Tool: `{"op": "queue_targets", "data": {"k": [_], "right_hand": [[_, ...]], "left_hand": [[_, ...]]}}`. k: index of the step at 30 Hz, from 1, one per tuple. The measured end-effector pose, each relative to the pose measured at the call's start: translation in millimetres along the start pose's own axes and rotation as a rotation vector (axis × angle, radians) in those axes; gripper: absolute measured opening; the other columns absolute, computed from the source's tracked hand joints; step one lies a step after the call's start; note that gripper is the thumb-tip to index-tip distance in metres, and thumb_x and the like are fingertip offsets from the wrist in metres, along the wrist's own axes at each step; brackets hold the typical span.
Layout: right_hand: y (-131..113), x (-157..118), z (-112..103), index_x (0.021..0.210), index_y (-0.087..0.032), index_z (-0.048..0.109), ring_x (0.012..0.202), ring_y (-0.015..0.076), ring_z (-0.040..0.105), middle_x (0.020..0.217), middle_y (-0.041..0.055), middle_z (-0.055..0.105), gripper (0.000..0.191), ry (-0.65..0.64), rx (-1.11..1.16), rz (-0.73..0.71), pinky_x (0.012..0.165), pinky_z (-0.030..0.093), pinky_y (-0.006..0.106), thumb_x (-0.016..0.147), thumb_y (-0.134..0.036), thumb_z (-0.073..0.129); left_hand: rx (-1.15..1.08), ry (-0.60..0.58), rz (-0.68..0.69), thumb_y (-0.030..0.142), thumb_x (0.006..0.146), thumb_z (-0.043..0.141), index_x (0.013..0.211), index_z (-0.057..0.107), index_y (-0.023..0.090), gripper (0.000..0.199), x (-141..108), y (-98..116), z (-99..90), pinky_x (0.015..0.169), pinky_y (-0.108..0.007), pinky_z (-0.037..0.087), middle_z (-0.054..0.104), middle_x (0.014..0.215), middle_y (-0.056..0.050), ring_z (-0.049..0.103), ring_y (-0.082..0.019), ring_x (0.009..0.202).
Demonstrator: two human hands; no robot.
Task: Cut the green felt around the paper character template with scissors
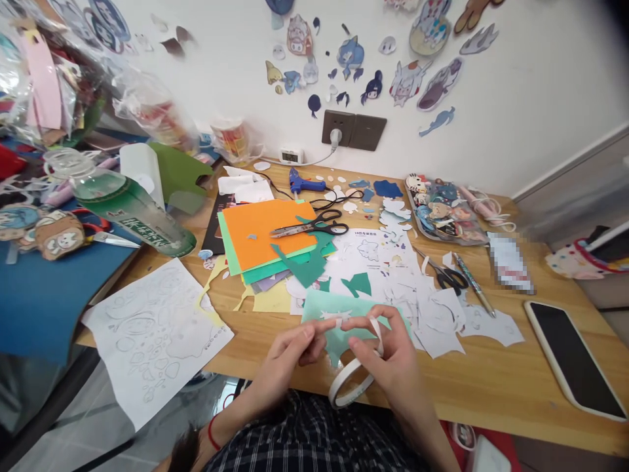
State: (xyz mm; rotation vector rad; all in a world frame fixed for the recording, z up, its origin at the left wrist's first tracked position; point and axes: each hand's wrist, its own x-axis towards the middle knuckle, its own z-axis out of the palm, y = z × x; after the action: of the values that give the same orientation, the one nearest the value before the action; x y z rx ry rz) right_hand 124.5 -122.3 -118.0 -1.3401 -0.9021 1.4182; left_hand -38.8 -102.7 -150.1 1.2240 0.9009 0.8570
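A roll of white tape [350, 387] hangs from my right hand [388, 347], whose fingers are curled round it near the table's front edge. From the roll a strip runs up over the right fingers. My left hand [295, 347] has its index finger stretched out to meet the right fingertips, and a small piece of white tape [339, 322] lies at that fingertip. The left thumb and other fingers are folded in. Beneath both hands is a mint-green sheet [314, 308] with a white cut-out on it.
Black scissors [309, 226] rest on orange paper [246, 229], with a blue glue gun [307, 183] behind. A drawn-on white sheet [157, 334] and a green bottle [132, 210] are at left. A phone [572, 357], a pen [474, 285] and more scissors [449, 276] lie at right.
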Motion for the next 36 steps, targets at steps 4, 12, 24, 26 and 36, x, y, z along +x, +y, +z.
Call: {"op": "queue_targets", "data": {"k": [4, 12, 24, 26, 36], "right_hand": [[0, 5, 6, 0.09, -0.025, 0.034, 0.048, 0.0076, 0.042, 0.078, -0.0026, 0.063, 0.041, 0.017, 0.087, 0.055, 0.046, 0.031, 0.02, 0.072, -0.034, 0.07], [10, 9, 4, 0.093, -0.026, 0.033, 0.055, 0.0091, 0.044, 0.07, -0.0061, 0.059, 0.042, -0.002, 0.117, 0.088, 0.052, 0.035, 0.02, 0.074, -0.031, 0.07], [20, 7, -2, 0.092, -0.025, 0.033, 0.047, 0.0061, 0.036, 0.073, -0.0056, 0.058, 0.045, 0.134, -0.024, 0.131, 0.048, 0.026, 0.019, 0.07, -0.036, 0.07], [21, 6, -2, 0.092, -0.025, 0.033, 0.047, 0.005, 0.035, 0.073, -0.006, 0.058, 0.045, 0.148, -0.018, 0.144, 0.047, 0.025, 0.018, 0.069, -0.036, 0.071], [25, 6, -5, 0.093, -0.024, 0.032, 0.044, 0.0039, 0.033, 0.071, -0.0068, 0.056, 0.045, 0.148, -0.019, 0.158, 0.044, 0.022, 0.017, 0.07, -0.035, 0.069]], "left_hand": [[0.146, -0.125, 0.055, 0.045, 0.094, 0.026, 0.118, 0.06, 0.023, 0.048, -4, 7, -2.2, 0.059, -0.026, 0.036, 0.039, 0.064, 0.001, 0.038, -0.013, 0.061], [0.699, -0.125, 0.279, 0.026, 0.092, 0.039, 0.125, 0.054, 0.027, 0.036, -2, 9, -11.9, 0.062, -0.025, 0.041, 0.05, 0.075, -0.002, 0.05, -0.014, 0.069], [1.107, -0.008, 0.267, 0.025, 0.084, 0.055, 0.105, 0.061, 0.016, 0.024, 37, -11, -12.8, 0.081, -0.041, 0.045, 0.06, 0.101, -0.009, 0.05, -0.025, 0.094], [1.15, -0.057, 0.228, 0.022, 0.083, 0.055, 0.094, 0.064, 0.016, 0.015, 41, -9, -7.9, 0.078, -0.041, 0.044, 0.059, 0.096, -0.009, 0.05, -0.026, 0.091], [1.234, -0.168, 0.087, 0.018, 0.081, 0.055, 0.092, 0.058, 0.012, 0.013, 39, -1, 8.1, 0.078, -0.045, 0.041, 0.056, 0.095, -0.011, 0.048, -0.028, 0.091]]}}
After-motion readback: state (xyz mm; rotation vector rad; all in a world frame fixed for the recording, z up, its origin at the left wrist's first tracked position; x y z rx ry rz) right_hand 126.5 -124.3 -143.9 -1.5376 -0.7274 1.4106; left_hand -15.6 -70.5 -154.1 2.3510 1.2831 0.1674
